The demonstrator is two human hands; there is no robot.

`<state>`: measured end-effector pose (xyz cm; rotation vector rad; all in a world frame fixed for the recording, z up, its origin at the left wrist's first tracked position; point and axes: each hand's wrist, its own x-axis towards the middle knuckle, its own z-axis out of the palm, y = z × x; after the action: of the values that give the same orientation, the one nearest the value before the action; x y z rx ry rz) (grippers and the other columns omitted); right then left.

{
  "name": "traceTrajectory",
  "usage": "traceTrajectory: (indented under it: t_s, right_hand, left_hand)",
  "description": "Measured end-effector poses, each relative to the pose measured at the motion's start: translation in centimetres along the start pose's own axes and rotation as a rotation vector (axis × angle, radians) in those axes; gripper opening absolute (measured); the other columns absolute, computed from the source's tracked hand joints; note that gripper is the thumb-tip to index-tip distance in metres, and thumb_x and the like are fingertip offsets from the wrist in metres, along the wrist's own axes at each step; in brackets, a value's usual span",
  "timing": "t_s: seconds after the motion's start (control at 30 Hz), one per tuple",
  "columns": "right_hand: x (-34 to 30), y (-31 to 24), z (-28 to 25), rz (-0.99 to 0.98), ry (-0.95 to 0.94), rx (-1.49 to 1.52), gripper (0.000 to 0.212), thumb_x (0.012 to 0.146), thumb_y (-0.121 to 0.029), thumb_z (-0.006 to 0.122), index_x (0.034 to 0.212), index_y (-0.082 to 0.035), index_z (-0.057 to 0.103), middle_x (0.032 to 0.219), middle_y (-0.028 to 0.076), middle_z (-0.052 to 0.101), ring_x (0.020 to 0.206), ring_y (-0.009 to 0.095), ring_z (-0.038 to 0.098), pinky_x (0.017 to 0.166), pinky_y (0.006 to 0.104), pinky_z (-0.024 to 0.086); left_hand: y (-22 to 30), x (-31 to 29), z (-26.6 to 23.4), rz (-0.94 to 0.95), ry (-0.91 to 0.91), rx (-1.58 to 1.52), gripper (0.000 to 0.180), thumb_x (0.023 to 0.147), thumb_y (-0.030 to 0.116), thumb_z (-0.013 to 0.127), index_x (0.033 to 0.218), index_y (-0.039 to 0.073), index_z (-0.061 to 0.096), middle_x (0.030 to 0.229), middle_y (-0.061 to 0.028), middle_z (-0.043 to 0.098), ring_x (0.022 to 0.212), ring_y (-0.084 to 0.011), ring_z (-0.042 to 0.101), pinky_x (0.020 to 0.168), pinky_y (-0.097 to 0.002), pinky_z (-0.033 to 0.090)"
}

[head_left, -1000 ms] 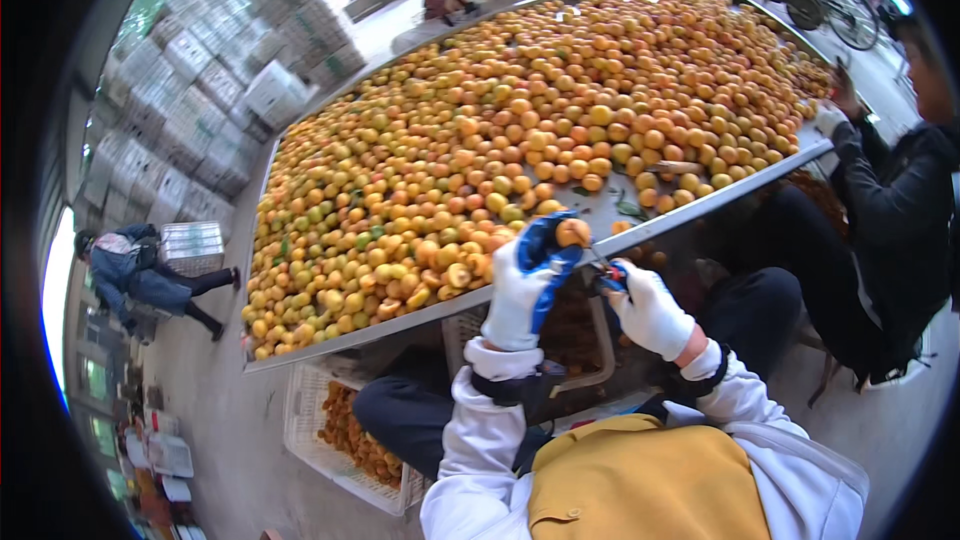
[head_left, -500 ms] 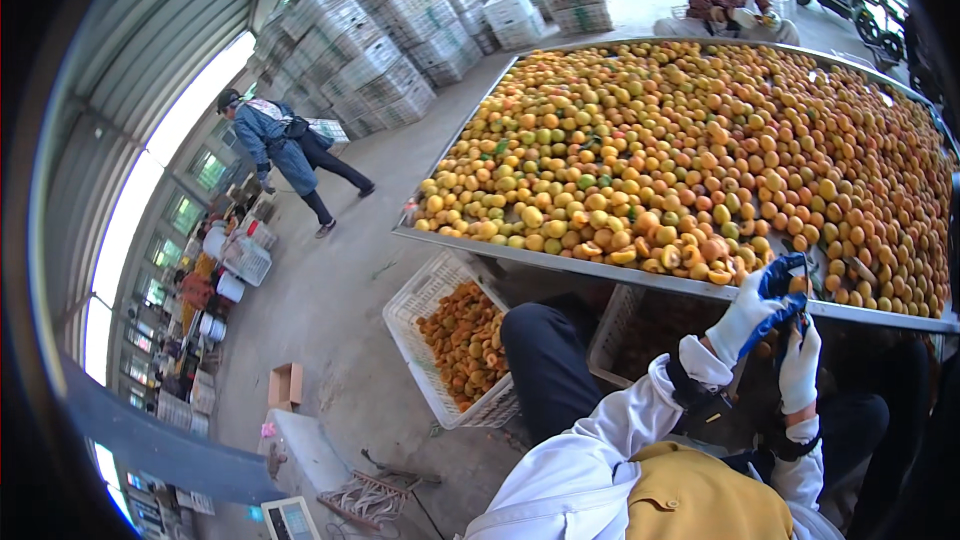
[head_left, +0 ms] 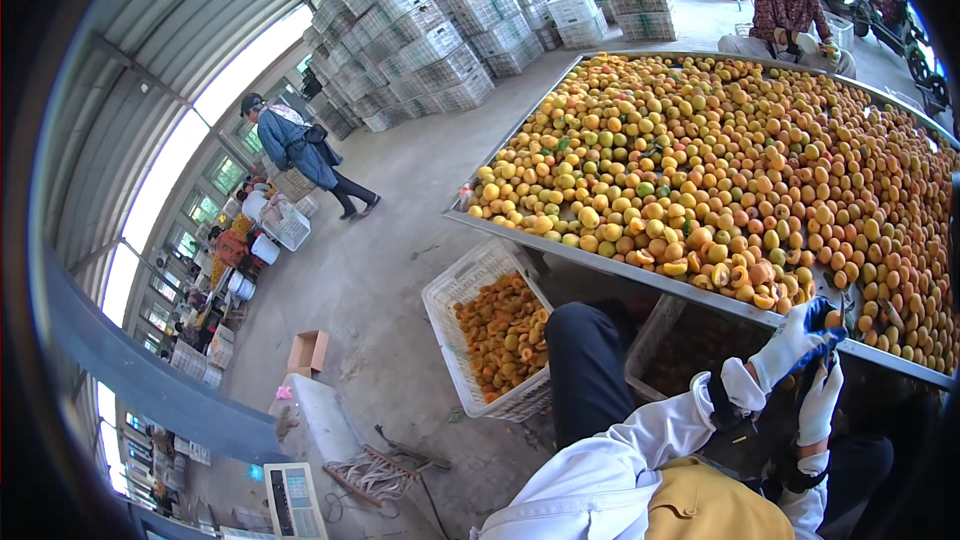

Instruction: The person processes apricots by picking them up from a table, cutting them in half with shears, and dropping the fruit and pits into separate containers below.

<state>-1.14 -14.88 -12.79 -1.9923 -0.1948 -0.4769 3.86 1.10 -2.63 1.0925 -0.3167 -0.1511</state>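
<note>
Gloved hands are seen at lower right: the left hand [head_left: 795, 345] is curled around an apricot [head_left: 832, 320] at the surface [head_left: 640, 275] edge, steadied for cutting; the right hand's [head_left: 820, 402] grip cannot be told.

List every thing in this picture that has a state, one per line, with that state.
Long metal sorting table: heaped with yellow-orange fruit.
White plastic crate: on the floor, partly filled with halved fruit.
Small cardboard box: open.
Left hand, white-and-blue glove: at the table edge, grip unclear.
Right hand, white glove: raised beside it, grip unclear.
</note>
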Motion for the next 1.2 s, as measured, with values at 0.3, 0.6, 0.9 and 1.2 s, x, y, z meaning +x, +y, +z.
traceTrajectory:
  t_s: [0.3,0.6,0.9,1.2]
  right_hand:
    - [0.0,-1.9,-0.1,0.317,-0.055,0.572,0.030,0.110,-0.021,0.041,0.126,0.000,0.056,0.106,0.009,0.064,0.097,0.014,0.059,0.086,0.0263,0.048]
    - [2.4,-11.7,-1.0,1.062,-0.460,1.327,0.029,0.104,-0.040,0.048,0.087,-0.017,0.054,0.064,-0.004,0.045,0.048,0.010,0.045,0.040,0.0248,0.036]
    - [2.1,-10.9,-3.4,0.494,-0.033,0.942,0.021,0.104,-0.014,0.049,0.113,-0.001,0.063,0.085,-0.001,0.063,0.071,0.006,0.056,0.062,0.0215,0.047]
    - [4.7,-12.5,-6.5,0.474,-0.233,0.589,0.027,0.100,-0.023,0.060,0.115,0.000,0.066,0.086,-0.001,0.064,0.076,0.005,0.053,0.067,0.0213,0.045]
  left_hand:
    - [-2.0,-0.5,0.5,0.131,0.115,0.257,0.026,0.095,0.015,0.069,0.112,-0.002,0.062,0.091,-0.0057,0.067,0.083,-0.0096,0.061,0.072,-0.0252,0.053]
    - [3.5,-3.3,0.1,-0.149,0.067,-0.121,0.029,0.100,0.026,0.062,0.105,-0.001,0.069,0.093,-0.0081,0.073,0.082,-0.0132,0.068,0.076,-0.0267,0.055]
    - [2.6,-2.2,0.3,0.112,0.067,0.274,0.034,0.097,0.011,0.068,0.126,-0.005,0.058,0.102,-0.0050,0.067,0.089,-0.0088,0.061,0.079,-0.0218,0.052]
    - [2.5,-3.4,1.2,0.343,-0.196,0.848,0.040,0.084,0.009,0.078,0.119,-0.004,0.062,0.097,-0.0183,0.071,0.082,-0.0294,0.072,0.077,-0.0350,0.057]
